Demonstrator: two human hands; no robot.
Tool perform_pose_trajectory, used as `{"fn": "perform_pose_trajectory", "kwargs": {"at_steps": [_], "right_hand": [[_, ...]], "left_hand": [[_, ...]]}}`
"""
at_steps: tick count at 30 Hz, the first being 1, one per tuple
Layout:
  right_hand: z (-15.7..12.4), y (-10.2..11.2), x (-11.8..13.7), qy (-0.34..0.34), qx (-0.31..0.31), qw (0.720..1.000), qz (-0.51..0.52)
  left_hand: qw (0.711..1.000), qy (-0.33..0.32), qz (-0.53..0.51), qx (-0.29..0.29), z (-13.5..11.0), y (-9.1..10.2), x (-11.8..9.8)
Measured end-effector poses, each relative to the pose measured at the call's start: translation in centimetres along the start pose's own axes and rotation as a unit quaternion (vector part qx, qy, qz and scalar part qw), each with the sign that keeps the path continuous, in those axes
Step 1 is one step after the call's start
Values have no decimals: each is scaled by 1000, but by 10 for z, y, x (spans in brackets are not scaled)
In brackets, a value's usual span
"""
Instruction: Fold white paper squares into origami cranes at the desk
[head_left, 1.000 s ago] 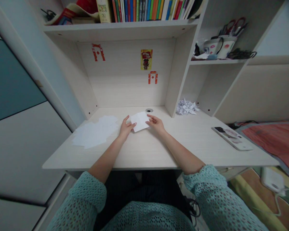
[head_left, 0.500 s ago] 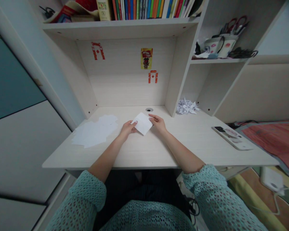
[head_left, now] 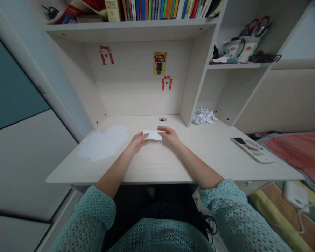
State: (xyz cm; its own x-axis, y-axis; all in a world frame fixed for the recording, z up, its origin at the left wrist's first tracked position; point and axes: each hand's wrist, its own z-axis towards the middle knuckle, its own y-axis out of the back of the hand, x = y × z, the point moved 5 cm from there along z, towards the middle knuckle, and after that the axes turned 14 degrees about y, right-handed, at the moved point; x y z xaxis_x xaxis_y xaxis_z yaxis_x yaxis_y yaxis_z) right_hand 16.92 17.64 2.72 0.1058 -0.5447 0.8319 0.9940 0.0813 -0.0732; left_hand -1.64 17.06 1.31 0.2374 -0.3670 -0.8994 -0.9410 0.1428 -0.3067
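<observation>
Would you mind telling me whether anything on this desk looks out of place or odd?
One thing stands out: the heap of crumpled or folded white paper beside the shelf upright. It looks bunched and rough, unlike the flat loose white sheets elsewhere on the desk. Nothing looks spilled.

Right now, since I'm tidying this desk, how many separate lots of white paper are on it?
3: overlapping sheets at the left, a paper strip between the left hand and right hand, a crumpled paper heap at the right.
</observation>
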Motion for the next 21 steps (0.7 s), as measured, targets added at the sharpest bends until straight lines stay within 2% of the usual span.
{"fn": "perform_pose_trajectory", "kwargs": {"at_steps": [4, 10, 15, 18, 21], "right_hand": [[2, 3, -2, 16, -2, 1000, -7], [4, 6, -3, 23, -26, 999, 14], [0, 6, 4, 12, -65, 998, -9], [-1, -1, 4, 3, -44, 999, 27], [-1, -5, 1, -12, -25, 998, 56]], "left_hand": [[998, 12, 51, 37, -4, -8, 3], [996, 2, 77, 48, -11, -16, 2], [996, -69, 50, -12, -9, -11, -7], [991, -115, 42, -44, -8, -7, -11], [988, -135, 57, -51, -7, -9, -11]]}}
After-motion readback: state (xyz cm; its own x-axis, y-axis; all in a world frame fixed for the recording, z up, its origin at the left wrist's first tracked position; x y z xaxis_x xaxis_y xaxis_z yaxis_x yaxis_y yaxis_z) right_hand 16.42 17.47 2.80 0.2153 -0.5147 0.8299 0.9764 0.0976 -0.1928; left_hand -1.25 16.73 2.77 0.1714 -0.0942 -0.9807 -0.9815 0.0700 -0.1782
